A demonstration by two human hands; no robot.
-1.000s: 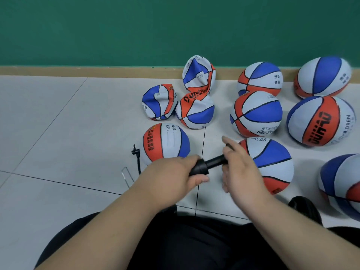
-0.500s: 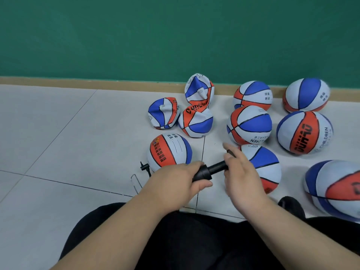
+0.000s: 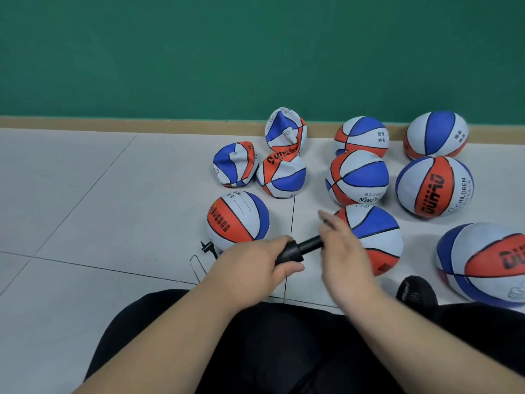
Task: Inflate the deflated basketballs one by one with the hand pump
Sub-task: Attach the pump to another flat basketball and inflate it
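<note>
Black hand pump (image 3: 298,250) above the lap (image 3: 284,342): left hand (image 3: 255,265) curled round barrel (image 3: 288,254); right hand (image 3: 343,251) at plunger (image 3: 312,245), blurred, grip unclear. Judged mid-pumping the near floor ball (image 3: 237,220); next, firm inward stroke.

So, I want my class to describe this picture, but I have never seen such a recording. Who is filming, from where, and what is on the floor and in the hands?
No machine is at work here. A person sits on the floor wearing a camera on the head, so the single picture looks forward and down at that person's own two hands. The left hand grips the barrel of a black pump. The right hand, which is blurred, holds the pump's handle. A thin hose shows beside the ball just beyond the left hand. On the tiled floor, near the green wall, lie more red, white and blue basketballs: three crumpled ones and, further right, six round ones.
</note>
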